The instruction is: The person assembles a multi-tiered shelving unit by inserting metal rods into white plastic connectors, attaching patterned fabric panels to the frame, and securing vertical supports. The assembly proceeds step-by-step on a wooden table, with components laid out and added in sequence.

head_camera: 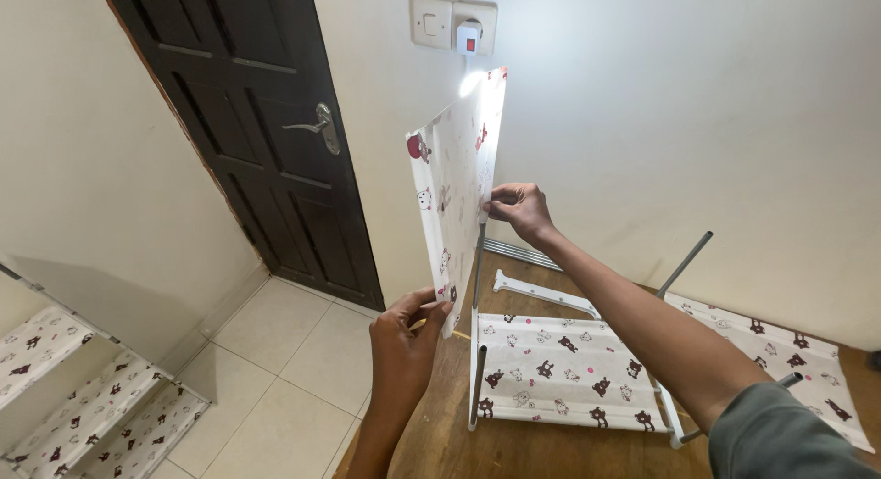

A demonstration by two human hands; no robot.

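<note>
Head view: we hold a printed fabric shelf panel point(456, 190) upright between both hands, above the wooden table point(440, 433). Our left hand point(405, 337) is closed on its lower edge; our right hand point(519, 209) pinches the rear edge beside a grey metal pole point(478, 259). We judge the panel light, thin and flexible, best gripped at its hemmed edges. Below the right hand lies a part-built rack point(569, 373); left of the left hand stands a finished fabric rack point(83, 396).
</note>
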